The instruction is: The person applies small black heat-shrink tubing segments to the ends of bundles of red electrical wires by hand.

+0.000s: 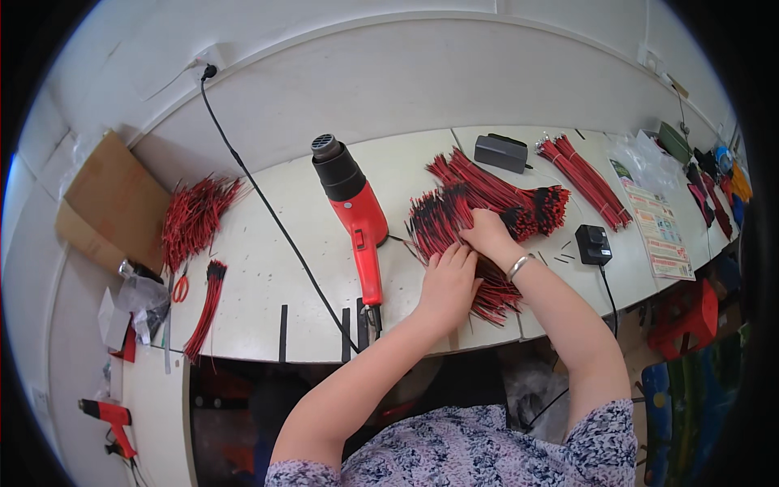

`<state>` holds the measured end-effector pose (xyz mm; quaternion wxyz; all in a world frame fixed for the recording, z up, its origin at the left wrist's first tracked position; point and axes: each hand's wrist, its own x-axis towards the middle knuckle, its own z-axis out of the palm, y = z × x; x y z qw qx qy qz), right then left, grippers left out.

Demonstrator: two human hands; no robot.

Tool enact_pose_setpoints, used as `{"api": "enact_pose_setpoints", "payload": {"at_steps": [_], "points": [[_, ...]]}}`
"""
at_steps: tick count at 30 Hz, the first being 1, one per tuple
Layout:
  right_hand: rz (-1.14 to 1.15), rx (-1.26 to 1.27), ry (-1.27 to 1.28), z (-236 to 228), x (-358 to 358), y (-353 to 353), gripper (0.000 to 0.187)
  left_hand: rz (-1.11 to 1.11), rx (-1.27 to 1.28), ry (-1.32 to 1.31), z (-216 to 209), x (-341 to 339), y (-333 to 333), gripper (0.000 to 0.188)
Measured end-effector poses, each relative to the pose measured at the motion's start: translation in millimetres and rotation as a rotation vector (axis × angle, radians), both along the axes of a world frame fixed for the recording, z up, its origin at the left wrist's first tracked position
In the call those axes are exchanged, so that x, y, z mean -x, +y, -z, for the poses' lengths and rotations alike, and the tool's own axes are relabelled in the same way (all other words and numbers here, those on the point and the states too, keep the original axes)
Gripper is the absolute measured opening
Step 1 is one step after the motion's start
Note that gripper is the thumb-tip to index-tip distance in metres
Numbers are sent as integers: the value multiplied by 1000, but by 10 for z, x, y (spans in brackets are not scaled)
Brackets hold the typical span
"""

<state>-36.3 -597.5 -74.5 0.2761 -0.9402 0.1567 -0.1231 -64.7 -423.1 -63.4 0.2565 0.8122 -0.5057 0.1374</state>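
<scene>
Red and black wires: We see them in a thick fanned pile (438, 213) on the bench (276, 268), right of the heat gun (365, 235) and under both hands; their lower ends spread near the front edge.
Left hand: Our left hand (451, 282) lies on the pile with its fingers bent; we cannot tell whether it grips any wires.
Right hand: Our right hand (488, 235) reaches in from the other side, fingertips bunched just beside the left ones; what they pinch, if anything, is hidden.
Tangling: We judge that single wires could cross or drag out of line, because the pile is loose where the hands meet.
Mixing: Strands could stray into the neighbouring bundles (535, 207), which lie close behind.
Bracelet: The metal bracelet (519, 267) on our right wrist could snag a wire end, being so near the pile.
Heat: We cannot tell whether the gun is on; if hot, its nozzle could scorch a wandering forearm or wire.
Cord: A knock to the black cord (280, 230) crossing the bench could shift the gun, if it feeds it.
Printed sheet: At the right, a paper (659, 223) carries coloured blocks and rows of print, too small for us to read.
Adapter: The black adapter (594, 246) shows faint pale marks, unreadable to us.
</scene>
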Motion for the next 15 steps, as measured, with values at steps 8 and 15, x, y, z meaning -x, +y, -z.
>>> {"api": "enact_pose_setpoints", "payload": {"at_steps": [8, 15], "points": [[80, -488, -56, -162, 53, -121, 22, 24, -37, 71, 159, -41, 20, 45], [0, -622, -289, -353, 241, -100, 14, -31, 33, 7, 140, -131, -164, 48]]}}
